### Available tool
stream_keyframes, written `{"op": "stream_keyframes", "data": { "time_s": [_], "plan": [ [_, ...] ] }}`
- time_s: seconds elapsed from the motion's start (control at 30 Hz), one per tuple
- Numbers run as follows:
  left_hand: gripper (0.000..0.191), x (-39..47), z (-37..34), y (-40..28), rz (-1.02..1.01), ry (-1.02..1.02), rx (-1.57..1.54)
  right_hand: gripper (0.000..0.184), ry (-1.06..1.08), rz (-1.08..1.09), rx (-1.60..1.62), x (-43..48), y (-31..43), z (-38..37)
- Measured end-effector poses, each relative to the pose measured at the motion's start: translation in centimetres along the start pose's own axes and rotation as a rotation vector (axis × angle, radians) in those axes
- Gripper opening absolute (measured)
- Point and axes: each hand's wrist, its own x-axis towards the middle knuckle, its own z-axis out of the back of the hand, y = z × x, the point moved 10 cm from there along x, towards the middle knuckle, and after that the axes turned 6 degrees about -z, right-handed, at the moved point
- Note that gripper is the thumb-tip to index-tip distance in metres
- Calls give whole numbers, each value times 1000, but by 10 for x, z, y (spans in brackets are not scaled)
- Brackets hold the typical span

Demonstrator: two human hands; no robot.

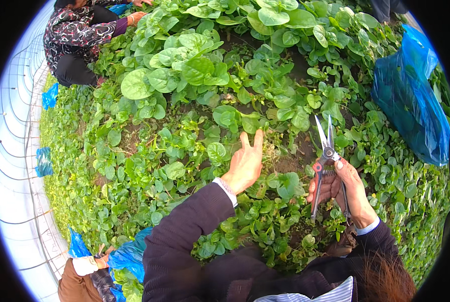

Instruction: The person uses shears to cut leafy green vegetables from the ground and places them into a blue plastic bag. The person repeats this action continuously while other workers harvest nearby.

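Observation:
My left hand (244, 163) reaches in from below, two fingers spread in a V. Their tips meet the lower edge of a broad green leaf (250, 123) on a low leafy plant; the thumb is hidden. In my right hand (351, 188) is a pair of pruning shears (328, 151) with red-and-dark handles and a coil spring. Its pointed blades are parted and aim away from me, with no stem visible between them. Leafy plants and bare soil (285, 164) lie between my hands.
A filled blue plastic bag (410, 98) stands at the right. One person (77, 37) crouches among plants at upper left; another (85, 271) is at lower left beside a blue bag (128, 256). A pale plastic greenhouse wall (15, 151) curves along the left.

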Motion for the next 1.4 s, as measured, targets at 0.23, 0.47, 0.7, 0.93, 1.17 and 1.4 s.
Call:
{"op": "stream_keyframes", "data": {
  "time_s": [0.23,0.47,0.7,0.93,1.17,1.4],
  "plan": [
    [89,50,-59,47,171,132,357,47,-70,38,-50,2,-2,-9],
    [23,20,-5,38,-47,-56,18,47,-48,65,-111,5,-9,-21],
    [32,-106,229,202,222,-980,-169,50,-151,29,-167,15,-9,-21],
    [83,-133,148,412,895,-269,-11,43,-100,-139,-322,14,14,-39],
    [24,-99,132,426,830,-216,388,27,-414,-313,-809,-63,74,19],
    [38,-141,167,419,719,-892,-477,33,-774,-312,-1575,-146,97,92]
  ]
}}
